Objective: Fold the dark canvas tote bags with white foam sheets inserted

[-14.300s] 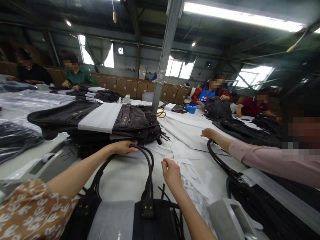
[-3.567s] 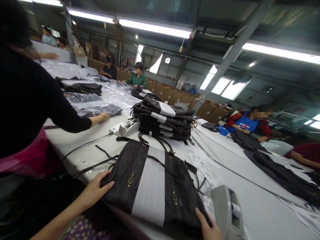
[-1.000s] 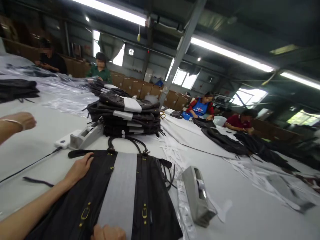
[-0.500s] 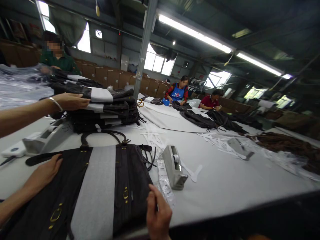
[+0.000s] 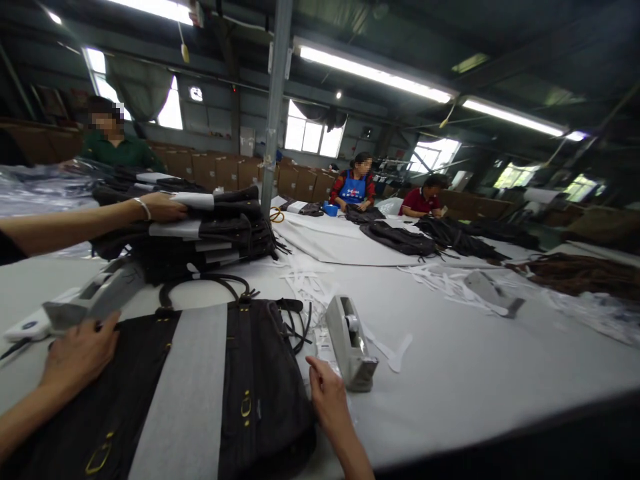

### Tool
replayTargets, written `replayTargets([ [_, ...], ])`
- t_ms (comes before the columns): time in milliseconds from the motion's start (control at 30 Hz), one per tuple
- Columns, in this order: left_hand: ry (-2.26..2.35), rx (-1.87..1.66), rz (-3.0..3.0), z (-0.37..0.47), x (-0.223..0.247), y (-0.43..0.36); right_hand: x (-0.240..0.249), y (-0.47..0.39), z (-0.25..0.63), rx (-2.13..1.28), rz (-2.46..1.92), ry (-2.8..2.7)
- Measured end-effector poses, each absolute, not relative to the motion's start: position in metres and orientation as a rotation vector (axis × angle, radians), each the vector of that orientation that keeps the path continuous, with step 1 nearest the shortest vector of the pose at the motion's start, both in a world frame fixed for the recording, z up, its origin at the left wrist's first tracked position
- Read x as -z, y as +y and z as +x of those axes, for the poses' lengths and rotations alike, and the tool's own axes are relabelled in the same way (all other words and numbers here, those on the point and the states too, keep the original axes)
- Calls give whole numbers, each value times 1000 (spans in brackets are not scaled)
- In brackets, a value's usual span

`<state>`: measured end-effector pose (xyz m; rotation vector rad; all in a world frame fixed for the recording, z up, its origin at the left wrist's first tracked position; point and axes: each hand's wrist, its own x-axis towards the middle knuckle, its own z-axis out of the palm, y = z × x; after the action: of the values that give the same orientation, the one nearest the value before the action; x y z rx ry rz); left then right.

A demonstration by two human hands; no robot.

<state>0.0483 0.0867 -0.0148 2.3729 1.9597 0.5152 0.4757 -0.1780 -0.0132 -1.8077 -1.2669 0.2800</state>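
Note:
A black handbag (image 5: 270, 373) lies on the table before me, with gold buckles, looped handles and a wide white paper band (image 5: 180, 373) around its middle. My left hand (image 5: 83, 353) is at the bag's upper left corner, fingers curled over the dark side strap, a bit of which shows between them. Just off the bag's right side is my right hand (image 5: 330, 397), its index finger stretched out and the others loosely bent. I see nothing in it. Close beside it stands a grey tape dispenser (image 5: 350, 347).
A co-worker's hand (image 5: 163, 207) with a bracelet rests on a stack of black bags (image 5: 225, 230) behind mine. Another dispenser (image 5: 100, 293) stands left, beside a white device (image 5: 33, 327). White strips (image 5: 310, 287) litter the table (image 5: 450, 373). Several people work farther back.
My left hand has closed over the side strap. My right hand has come off the bag's right edge toward the tape dispenser. The co-worker's hand has shifted slightly along the stack.

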Motion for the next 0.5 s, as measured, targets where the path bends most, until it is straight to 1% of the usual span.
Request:
replayTargets([
  [33, 1994, -520, 2510, 68, -7, 83, 12, -170, 476, -326, -1805, -1270],
  [67, 1954, -565, 2510, 93, -27, 79, 10, -161, 476, -363, -1800, -1279],
  [133, 1706, -501, 2158, 154, -59, 71, 6, -143, 472, -407, -1773, -1314],
  [200, 1539, -370, 2038, 221, -71, 63, 1, -127, 463, -468, -1687, -1422],
  [300, 1358, -196, 1940, 307, -55, 51, -4, -116, 452, -585, -1511, -1644],
  [367, 1286, -154, 1926, 342, -38, 48, -2, -117, 451, -614, -1474, -1732],
  [433, 1225, -161, 1912, 354, -26, 49, 3, -120, 456, -597, -1527, -1670],
  [500, 1150, -181, 1868, 348, -22, 55, 11, -119, 466, -576, -1631, -1492],
])
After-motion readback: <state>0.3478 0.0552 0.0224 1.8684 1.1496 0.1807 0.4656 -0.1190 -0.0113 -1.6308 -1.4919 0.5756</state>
